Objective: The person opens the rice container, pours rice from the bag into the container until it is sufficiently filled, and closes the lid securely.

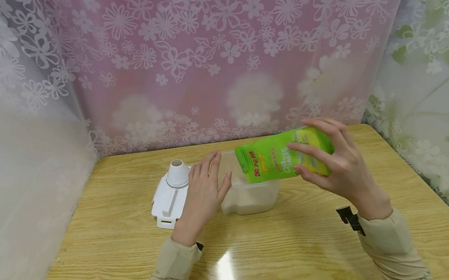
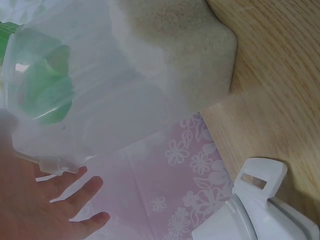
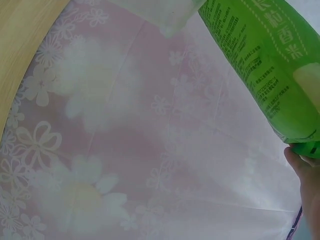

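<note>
A green rice bag point(image 1: 273, 157) with a yellow end lies tilted nearly sideways over a clear plastic container point(image 1: 251, 198). My right hand point(image 1: 337, 158) grips the bag by its yellow end. In the left wrist view the bag's green mouth shows through the container wall, inside the opening. Pale rice grains point(image 2: 175, 30) fill the container's lower part. My left hand point(image 1: 203, 190) is at the container's left rim, its fingers point(image 2: 82, 192) spread and fairly straight; whether it presses the rim is hard to tell.
A white plastic lid point(image 1: 171, 199) with a cone-shaped spout piece point(image 1: 178, 172) on it lies left of the container, close by my left hand. The wooden table point(image 1: 307, 252) ends at a pink flowered curtain point(image 1: 214, 65), with pale curtains on both sides.
</note>
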Motion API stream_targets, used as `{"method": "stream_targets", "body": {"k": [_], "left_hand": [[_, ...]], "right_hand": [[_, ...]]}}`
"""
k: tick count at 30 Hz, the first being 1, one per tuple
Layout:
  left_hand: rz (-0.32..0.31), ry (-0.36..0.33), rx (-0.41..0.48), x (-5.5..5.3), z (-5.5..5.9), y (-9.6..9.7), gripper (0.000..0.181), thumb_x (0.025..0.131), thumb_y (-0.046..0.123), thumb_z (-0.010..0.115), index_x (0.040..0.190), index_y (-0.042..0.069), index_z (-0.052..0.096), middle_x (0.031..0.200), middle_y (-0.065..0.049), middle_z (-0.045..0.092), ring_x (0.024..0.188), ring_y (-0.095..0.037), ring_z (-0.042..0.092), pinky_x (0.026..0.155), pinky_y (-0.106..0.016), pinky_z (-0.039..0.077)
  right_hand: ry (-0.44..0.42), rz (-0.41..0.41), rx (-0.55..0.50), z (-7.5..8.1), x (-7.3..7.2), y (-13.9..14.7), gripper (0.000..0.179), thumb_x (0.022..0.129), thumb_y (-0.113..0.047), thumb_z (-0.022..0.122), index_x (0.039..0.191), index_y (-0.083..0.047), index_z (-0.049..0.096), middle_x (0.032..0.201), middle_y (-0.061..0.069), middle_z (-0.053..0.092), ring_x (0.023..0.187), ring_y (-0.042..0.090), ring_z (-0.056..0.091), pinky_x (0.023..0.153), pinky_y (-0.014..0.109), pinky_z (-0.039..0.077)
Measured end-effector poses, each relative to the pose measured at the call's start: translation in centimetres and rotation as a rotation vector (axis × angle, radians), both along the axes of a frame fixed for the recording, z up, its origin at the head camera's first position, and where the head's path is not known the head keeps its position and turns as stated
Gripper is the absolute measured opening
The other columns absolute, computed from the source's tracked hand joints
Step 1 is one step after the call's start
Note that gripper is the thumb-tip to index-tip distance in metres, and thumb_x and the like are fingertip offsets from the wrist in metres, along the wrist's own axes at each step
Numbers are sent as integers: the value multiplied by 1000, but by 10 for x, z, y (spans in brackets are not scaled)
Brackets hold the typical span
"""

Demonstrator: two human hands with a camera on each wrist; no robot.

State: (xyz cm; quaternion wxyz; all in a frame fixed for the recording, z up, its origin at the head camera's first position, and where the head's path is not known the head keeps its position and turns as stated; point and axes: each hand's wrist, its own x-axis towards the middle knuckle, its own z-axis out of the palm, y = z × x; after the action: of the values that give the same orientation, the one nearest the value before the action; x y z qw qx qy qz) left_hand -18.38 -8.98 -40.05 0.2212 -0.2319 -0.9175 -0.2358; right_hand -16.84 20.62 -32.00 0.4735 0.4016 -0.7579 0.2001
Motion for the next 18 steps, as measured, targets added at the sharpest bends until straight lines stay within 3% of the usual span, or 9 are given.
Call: {"method": "stream_targets", "body": {"k": [11,18], "left_hand": [[1,-9,0,0,1,0,57,106,34,48,150,-1,43,153,-16,44,131,-38,47,114,-58,33],[2,-6,6,0,1,0,57,106,34,48,150,-1,44,152,-16,45,130,-39,47,113,-58,33]], "right_hand": [[-14,-4,-14,1,1,1,47,99,-50,61,112,-8,77,137,27,54,121,49,49,115,49,35],[44,-17,-102,2,1,0,50,98,-52,62,112,-6,74,135,25,53,123,44,49,114,49,35]]}}
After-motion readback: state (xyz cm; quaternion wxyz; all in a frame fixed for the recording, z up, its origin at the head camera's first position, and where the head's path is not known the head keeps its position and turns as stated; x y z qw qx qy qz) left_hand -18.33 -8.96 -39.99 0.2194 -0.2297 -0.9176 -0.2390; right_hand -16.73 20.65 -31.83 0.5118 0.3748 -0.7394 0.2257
